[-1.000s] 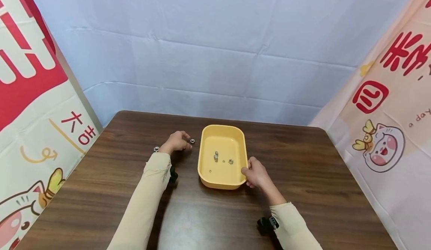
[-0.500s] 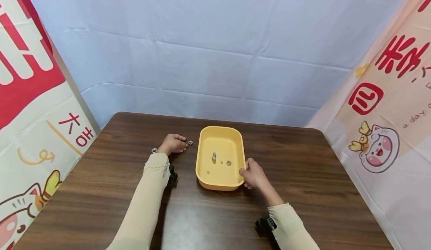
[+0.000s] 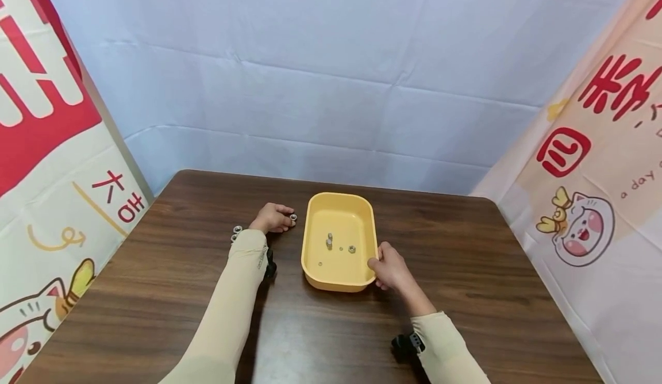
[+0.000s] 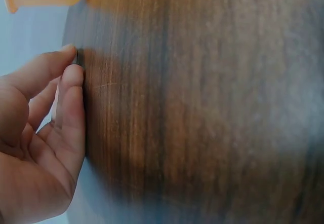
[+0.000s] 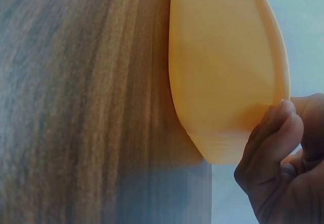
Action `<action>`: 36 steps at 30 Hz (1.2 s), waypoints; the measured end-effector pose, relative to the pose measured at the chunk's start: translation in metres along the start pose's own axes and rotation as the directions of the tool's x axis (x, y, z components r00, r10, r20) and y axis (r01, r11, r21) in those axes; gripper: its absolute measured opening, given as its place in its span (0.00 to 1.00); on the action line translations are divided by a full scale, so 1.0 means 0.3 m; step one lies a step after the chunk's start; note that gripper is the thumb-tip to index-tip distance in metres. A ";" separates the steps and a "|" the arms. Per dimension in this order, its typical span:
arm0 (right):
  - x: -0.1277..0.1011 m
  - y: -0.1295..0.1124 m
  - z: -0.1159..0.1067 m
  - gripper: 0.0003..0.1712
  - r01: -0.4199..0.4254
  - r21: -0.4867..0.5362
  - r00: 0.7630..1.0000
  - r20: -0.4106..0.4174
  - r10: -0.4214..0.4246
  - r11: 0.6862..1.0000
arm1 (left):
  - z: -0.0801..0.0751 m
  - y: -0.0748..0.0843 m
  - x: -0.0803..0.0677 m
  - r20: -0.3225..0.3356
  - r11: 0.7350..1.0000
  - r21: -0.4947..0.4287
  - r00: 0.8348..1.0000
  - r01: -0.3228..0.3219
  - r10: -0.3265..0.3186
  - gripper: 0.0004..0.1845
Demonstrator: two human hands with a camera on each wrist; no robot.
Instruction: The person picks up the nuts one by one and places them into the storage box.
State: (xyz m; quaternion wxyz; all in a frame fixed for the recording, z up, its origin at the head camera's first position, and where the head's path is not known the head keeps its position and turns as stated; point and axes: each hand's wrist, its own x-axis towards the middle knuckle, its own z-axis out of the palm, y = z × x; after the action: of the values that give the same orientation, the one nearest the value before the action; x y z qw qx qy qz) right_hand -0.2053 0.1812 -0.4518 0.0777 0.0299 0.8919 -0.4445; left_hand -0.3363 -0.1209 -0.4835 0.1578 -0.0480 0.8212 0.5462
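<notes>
My left hand (image 3: pixel 273 218) is left of the yellow tray (image 3: pixel 313 275), thumb and fingertips closed on a small metal nut (image 3: pixel 293 217) at the table surface. The left wrist view has this hand (image 4: pixel 43 117) side-on, with only a dark sliver of the nut showing between the fingertips. At the tray's near right corner, my right hand (image 3: pixel 390 266) grips the rim, thumb over it and fingers outside. The right wrist view shows those fingers curled against the tray's outer wall (image 5: pixel 223 72). Inside the tray lie several small metal pieces, among them a hex nut (image 3: pixel 351 249).
Two more nuts, a farther one (image 3: pixel 237 229) and a nearer one (image 3: pixel 234 238), lie beside my left wrist. The dark wooden table (image 3: pixel 481 269) ends at a back edge, with a pale cloth (image 3: pixel 331 85) hanging behind it. Printed cloths hang at both sides.
My left hand has come up to the nut left of the tray and now pinches it. A second nut shows beside the left wrist. The right hand keeps its grip on the tray.
</notes>
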 end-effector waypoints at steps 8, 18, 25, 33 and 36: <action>0.001 -0.007 -0.008 0.06 -0.008 0.006 1.000 0.005 0.007 1.000 | 0.005 0.010 0.009 -0.036 0.997 0.074 0.999 -0.021 0.024 0.14; 0.000 0.002 -0.001 0.06 -0.007 0.017 1.000 0.006 0.007 1.000 | -0.011 -0.020 -0.008 0.006 1.000 -0.004 0.999 -0.031 0.031 0.12; -0.004 0.005 0.002 0.06 -0.008 0.035 1.000 0.009 0.008 0.999 | -0.027 -0.048 -0.005 0.047 0.988 -0.158 0.999 -0.002 0.009 0.15; -0.002 0.004 -0.003 0.06 -0.015 0.034 1.000 0.013 0.014 0.999 | -0.029 -0.048 -0.005 0.056 0.988 -0.154 0.998 0.002 0.007 0.15; 0.000 0.001 -0.003 0.06 -0.014 0.030 1.000 0.011 0.014 0.999 | -0.031 -0.040 -0.016 0.054 0.990 -0.139 0.998 -0.001 0.009 0.13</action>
State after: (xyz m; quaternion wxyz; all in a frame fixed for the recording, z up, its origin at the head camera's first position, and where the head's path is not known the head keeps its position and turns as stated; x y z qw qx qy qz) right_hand -0.2054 0.1821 -0.4516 0.0854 0.0349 0.8843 -0.4577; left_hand -0.3306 -0.1346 -0.4892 0.1750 -0.0417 0.7767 0.6037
